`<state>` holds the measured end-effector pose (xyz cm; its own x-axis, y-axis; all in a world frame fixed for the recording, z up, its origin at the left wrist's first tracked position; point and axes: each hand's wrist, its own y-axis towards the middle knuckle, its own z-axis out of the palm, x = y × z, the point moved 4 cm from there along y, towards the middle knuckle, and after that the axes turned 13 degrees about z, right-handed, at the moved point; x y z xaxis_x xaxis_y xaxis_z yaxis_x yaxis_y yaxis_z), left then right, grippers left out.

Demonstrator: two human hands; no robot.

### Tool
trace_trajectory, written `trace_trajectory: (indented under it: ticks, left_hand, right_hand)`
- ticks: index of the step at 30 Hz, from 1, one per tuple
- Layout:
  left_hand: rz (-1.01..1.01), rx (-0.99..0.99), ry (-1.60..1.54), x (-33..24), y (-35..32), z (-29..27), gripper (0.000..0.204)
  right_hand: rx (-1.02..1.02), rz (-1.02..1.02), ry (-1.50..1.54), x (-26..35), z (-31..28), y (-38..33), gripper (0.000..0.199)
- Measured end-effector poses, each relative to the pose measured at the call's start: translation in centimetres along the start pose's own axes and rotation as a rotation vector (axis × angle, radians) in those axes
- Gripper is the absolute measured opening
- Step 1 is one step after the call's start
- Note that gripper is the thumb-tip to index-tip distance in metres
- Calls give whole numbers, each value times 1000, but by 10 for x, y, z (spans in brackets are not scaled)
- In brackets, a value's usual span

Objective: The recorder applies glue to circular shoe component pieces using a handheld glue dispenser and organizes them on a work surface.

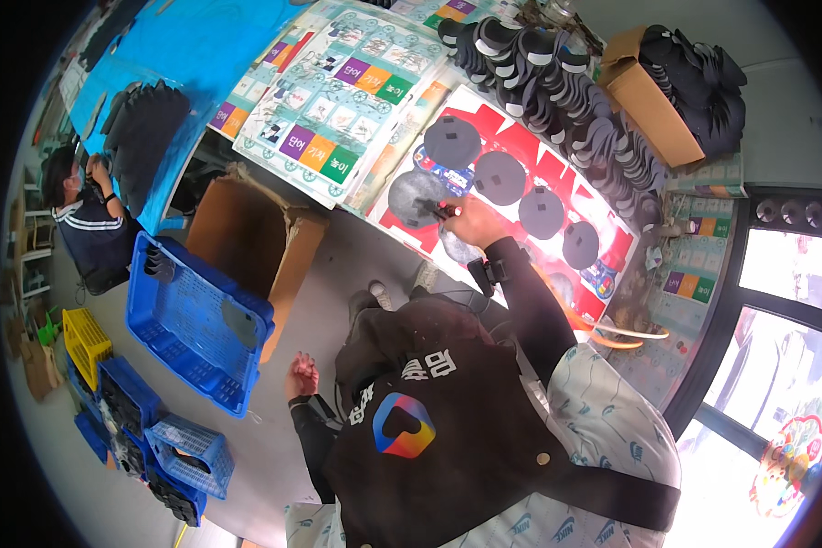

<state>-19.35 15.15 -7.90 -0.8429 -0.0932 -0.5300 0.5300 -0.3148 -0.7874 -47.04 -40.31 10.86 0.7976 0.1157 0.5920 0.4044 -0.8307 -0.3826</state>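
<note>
My right hand (pixel 473 225) reaches over the worktable, its fingers closed round a small dark tool with a red part (pixel 445 211). The tool's end is at a mottled, lighter grey disc (pixel 413 197); I cannot make out the tip. Darker grey discs lie around it, among them a far disc (pixel 452 142), a middle disc (pixel 500 178) and a right disc (pixel 581 246), each with a small black square. Another pale disc (pixel 461 247) is partly hidden under my right hand. Low beside my lap, my left hand (pixel 303 375) is open and holds nothing, away from the table.
The discs lie on a red and white printed sheet (pixel 616 251). Behind them stand rows of stacked dark curved pieces (pixel 557 100) and a filled cardboard box (pixel 653 105). A blue crate (pixel 201 342) and an open carton (pixel 292 283) are at my left. A co-worker (pixel 87 219) sits farther left.
</note>
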Motion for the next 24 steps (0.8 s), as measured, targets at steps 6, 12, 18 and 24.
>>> trace_trajectory:
  ticks: [6,12,18,24]
  left_hand:
    - [17,-8,31,-3,0,10,25]
    - [25,0,34,2,-8,14,26]
    - [20,11,60,7,-7,41,24]
    - [48,7,112,7,-11,63,24]
  right_hand:
    - [-25,16,-31,-37,-11,4,26]
    - [-72,94,-21,-47,-18,-7,28]
    - [125,149,222,-38,3,-7,33]
    - [49,213,169,-53,-20,21,37]
